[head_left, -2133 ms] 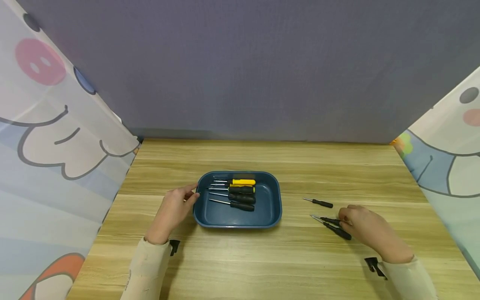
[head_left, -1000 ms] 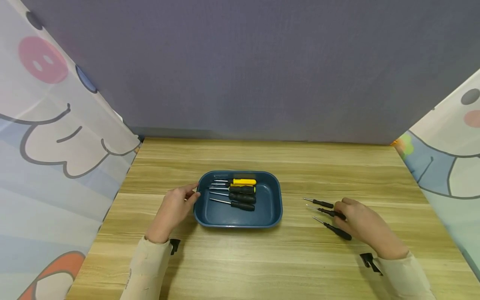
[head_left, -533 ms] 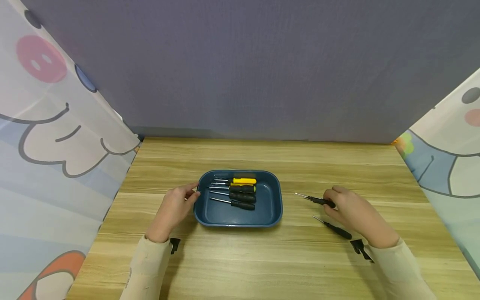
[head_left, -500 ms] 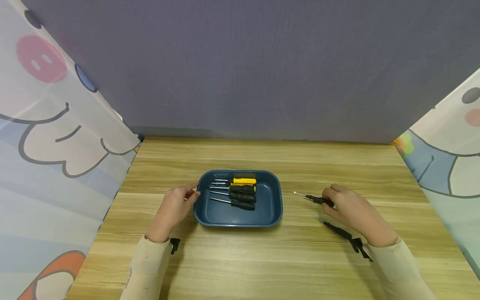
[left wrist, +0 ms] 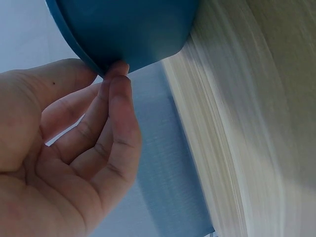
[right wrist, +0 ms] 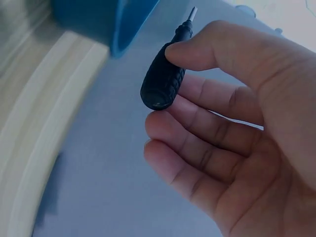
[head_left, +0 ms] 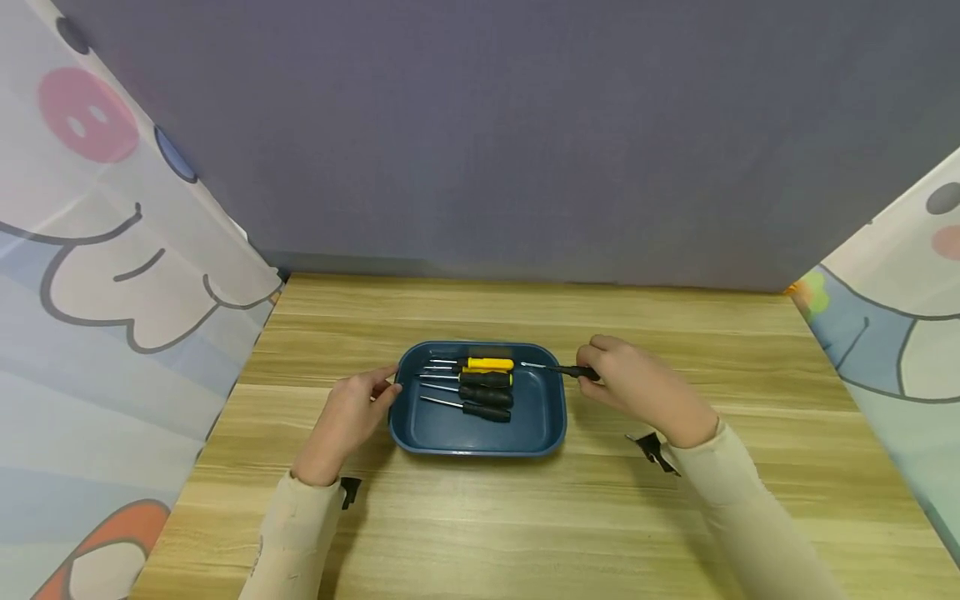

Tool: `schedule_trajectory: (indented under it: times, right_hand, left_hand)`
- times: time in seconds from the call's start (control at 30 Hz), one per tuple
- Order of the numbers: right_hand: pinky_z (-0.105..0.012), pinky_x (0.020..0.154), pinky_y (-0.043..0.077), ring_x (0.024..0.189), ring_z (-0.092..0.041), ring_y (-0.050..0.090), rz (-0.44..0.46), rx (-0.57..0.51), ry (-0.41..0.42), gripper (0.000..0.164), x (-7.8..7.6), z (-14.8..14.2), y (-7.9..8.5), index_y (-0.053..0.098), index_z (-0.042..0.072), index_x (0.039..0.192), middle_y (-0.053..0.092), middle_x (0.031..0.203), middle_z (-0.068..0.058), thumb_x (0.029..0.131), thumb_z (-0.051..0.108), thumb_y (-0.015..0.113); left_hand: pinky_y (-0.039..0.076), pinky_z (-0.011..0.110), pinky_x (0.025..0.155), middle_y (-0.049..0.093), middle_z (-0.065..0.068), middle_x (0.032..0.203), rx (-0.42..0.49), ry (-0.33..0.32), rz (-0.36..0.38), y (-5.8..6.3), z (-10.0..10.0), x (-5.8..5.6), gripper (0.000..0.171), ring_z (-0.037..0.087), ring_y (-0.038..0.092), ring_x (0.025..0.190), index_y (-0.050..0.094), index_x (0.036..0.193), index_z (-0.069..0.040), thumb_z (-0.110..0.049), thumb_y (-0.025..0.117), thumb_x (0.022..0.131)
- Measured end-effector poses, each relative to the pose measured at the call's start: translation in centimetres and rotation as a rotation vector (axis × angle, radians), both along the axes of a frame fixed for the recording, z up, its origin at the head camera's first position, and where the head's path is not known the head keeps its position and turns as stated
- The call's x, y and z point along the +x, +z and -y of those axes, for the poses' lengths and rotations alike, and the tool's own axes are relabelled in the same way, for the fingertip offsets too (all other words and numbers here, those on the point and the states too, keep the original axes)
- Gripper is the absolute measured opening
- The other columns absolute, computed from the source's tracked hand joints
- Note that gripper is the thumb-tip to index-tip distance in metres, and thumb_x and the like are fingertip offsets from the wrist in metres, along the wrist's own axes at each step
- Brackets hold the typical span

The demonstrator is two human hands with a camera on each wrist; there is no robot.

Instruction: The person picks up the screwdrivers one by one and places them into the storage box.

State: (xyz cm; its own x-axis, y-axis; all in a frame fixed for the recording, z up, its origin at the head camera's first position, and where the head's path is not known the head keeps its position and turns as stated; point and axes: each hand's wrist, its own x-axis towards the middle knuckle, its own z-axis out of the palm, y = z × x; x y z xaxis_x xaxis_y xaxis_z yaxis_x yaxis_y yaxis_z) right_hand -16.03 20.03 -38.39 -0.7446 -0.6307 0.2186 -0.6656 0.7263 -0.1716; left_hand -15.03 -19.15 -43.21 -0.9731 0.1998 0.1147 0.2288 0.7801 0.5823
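Observation:
A dark blue tray (head_left: 536,425) sits on the wooden table, holding several screwdrivers with black and yellow handles, including a yellow-handled screwdriver (head_left: 489,364) and a black screwdriver (head_left: 486,412) nearest the front. My left hand (head_left: 348,421) pinches the tray's left rim between thumb and fingers, as the left wrist view shows. Above the tray's right rim, my right hand (head_left: 637,383) grips a black-handled screwdriver (right wrist: 165,76) between thumb and fingers. Its metal shaft points left, over the tray's inside. Only one screwdriver shows in that hand.
On the table (head_left: 480,533), the tip of another screwdriver (head_left: 632,437) peeks out beside the right wrist's black mount (head_left: 656,454); its handle is hidden. Table under the right hand is covered from view. A grey partition (head_left: 525,150) stands behind, with cartoon-printed curtains (head_left: 90,333) at both sides.
My right hand picked up a black screwdriver at the right and carried it left and away from me to the tray's right rim. The left hand and tray stay in place.

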Motion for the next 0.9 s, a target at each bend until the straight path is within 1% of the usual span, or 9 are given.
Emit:
schedule_trajectory:
  times: [0.07, 0.2, 0.3, 0.43, 0.6, 0.73, 0.9]
  right_hand:
    - [-0.025, 0.055, 0.043, 0.064, -0.007, 0.046, 0.022, 0.011, 0.013, 0.009, -0.7, 1.1, 0.2, 0.065, 0.007, 0.087, 0.054, 0.080, 0.001, 0.086, 0.006, 0.073]
    - [-0.027, 0.060, 0.047, 0.067, -0.009, 0.050, 0.101, 0.037, 0.026, 0.009, -1.8, 3.3, 0.6, 0.068, 0.006, 0.094, 0.059, 0.087, -0.001, 0.089, 0.011, 0.074]
    - [-0.028, 0.061, 0.047, 0.068, -0.011, 0.050, 0.142, 0.059, 0.048, 0.010, -2.7, 5.1, 0.8, 0.068, 0.005, 0.097, 0.059, 0.089, -0.003, 0.091, 0.012, 0.073]
    - [-0.028, 0.061, 0.046, 0.067, -0.011, 0.049, 0.146, 0.077, 0.089, 0.009, -3.6, 7.2, 0.7, 0.068, 0.005, 0.095, 0.058, 0.087, -0.002, 0.092, 0.012, 0.072]
    - [-0.027, 0.062, 0.045, 0.067, -0.011, 0.049, 0.162, 0.081, 0.125, 0.009, -4.6, 9.5, -0.1, 0.067, 0.008, 0.090, 0.056, 0.084, 0.000, 0.091, 0.013, 0.074]
    - [-0.028, 0.062, 0.047, 0.068, -0.011, 0.051, 0.166, 0.096, 0.138, 0.008, -5.3, 10.9, -0.9, 0.068, 0.008, 0.090, 0.058, 0.083, -0.001, 0.092, 0.013, 0.075]
    - [-0.030, 0.064, 0.051, 0.069, -0.014, 0.057, 0.136, 0.130, 0.128, 0.009, -5.7, 11.9, -1.8, 0.070, 0.005, 0.091, 0.061, 0.081, -0.004, 0.090, 0.012, 0.076]
  left_hand:
    - [0.054, 0.035, 0.063, 0.073, 0.007, 0.086, -0.003, 0.001, -0.002, 0.0, -0.1, 0.0, 0.034, 0.021, 0.068, 0.077, 0.066, 0.126, 0.006, -0.007, 0.069, 0.095]
    - [0.054, 0.035, 0.063, 0.072, 0.007, 0.086, -0.003, 0.006, 0.000, 0.0, -0.1, 0.1, 0.034, 0.021, 0.067, 0.077, 0.066, 0.127, 0.006, -0.007, 0.069, 0.095]
    - [0.054, 0.036, 0.063, 0.072, 0.007, 0.086, 0.001, 0.006, 0.004, 0.0, -0.1, 0.1, 0.035, 0.022, 0.068, 0.078, 0.065, 0.127, 0.006, -0.007, 0.069, 0.095]
    - [0.054, 0.035, 0.063, 0.073, 0.007, 0.087, 0.003, 0.009, 0.016, 0.1, -0.1, 0.2, 0.035, 0.021, 0.068, 0.078, 0.065, 0.128, 0.006, -0.008, 0.068, 0.096]
    - [0.053, 0.034, 0.063, 0.072, 0.007, 0.088, 0.003, 0.007, 0.028, 0.1, -0.1, 0.2, 0.036, 0.021, 0.067, 0.079, 0.064, 0.129, 0.005, -0.008, 0.068, 0.096]
    - [0.054, 0.034, 0.063, 0.073, 0.008, 0.089, 0.004, 0.007, 0.031, 0.0, -0.1, 0.1, 0.036, 0.021, 0.068, 0.079, 0.064, 0.129, 0.006, -0.008, 0.068, 0.096]
    - [0.053, 0.033, 0.063, 0.072, 0.008, 0.089, -0.003, 0.013, 0.047, 0.0, -0.1, 0.0, 0.036, 0.020, 0.066, 0.078, 0.064, 0.130, 0.005, -0.009, 0.068, 0.097]
